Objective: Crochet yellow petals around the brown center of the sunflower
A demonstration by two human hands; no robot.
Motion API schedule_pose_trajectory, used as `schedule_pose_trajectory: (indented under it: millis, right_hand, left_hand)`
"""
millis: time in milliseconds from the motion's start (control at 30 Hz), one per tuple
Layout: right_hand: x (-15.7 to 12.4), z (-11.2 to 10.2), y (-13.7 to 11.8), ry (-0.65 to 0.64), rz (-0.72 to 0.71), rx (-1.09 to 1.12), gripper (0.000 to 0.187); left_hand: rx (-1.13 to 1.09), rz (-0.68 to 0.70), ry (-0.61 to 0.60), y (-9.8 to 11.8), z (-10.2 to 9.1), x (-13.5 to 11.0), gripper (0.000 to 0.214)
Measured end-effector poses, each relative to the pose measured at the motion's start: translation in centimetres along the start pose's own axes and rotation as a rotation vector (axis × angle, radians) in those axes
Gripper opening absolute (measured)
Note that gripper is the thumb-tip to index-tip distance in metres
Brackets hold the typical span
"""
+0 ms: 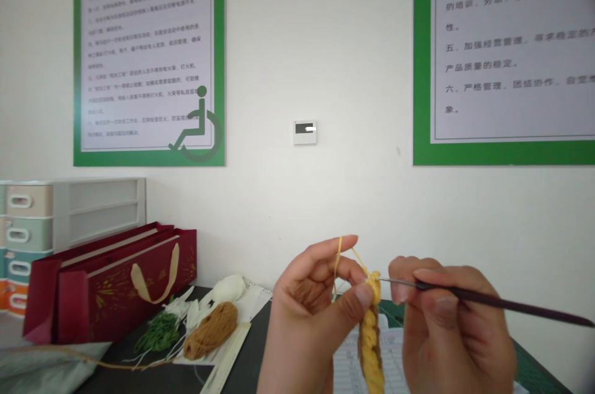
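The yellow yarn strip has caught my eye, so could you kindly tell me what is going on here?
A person's left hand pinches the top of the yellow yarn strip, which hangs down, with a yellow strand looped over the index finger. The right hand holds a dark-handled tool, its thin metal shaft meeting the strip's top. Brown yarn and green yarn lie to the left.

a yellow crocheted strip (370, 333) hangs down, hook (497, 301) at its top.

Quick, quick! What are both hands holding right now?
Left hand: pinching the yellow crocheted strip, with yarn over the raised index finger.
Right hand: closed around the dark-handled hook.
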State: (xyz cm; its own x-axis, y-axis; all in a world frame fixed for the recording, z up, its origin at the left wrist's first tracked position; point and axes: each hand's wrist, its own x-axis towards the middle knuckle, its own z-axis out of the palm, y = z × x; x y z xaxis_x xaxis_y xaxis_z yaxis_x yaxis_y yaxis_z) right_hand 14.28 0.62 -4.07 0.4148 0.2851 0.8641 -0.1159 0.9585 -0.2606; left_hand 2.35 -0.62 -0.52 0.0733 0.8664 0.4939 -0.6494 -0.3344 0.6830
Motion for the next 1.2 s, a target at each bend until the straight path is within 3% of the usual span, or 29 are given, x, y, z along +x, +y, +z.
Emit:
schedule_pose_trajectory:
  millis: [200,300,433,500,867,1200]
  right_hand:
    - [0.9,-0.5,-0.7,-0.066,0.056,0.048,0.010]
    - [1.2,-0.2,-1.0,-0.085,0.195,0.179,0.017]
    - [1.3,-0.4,-0.4,-0.153,0.446,0.256,0.027]
    - [1.2,-0.7,0.1,-0.172,0.507,0.235,0.029]
    - [1.2,-1.0,0.2,-0.127,0.580,0.259,0.028]
    - [1.4,-0.8,-0.3,-0.149,0.528,0.250,0.026]
  left_hand:
    - [-0.102,-0.228,-0.105,0.8,-0.9,0.3,0.032]
    - [-0.144,-0.301,-0.153,0.9,-1.1,0.1,0.027]
    - [-0.020,-0.209,-0.106,0.9,-0.8,0.0,0.020]
    - [0.058,-0.135,-0.058,0.9,-0.5,0.1,0.020]
    - [0.144,0.045,-0.069,0.3,-0.3,0.3,0.045]
    - [0.159,0.005,-0.041,0.3,-0.1,0.1,0.041]
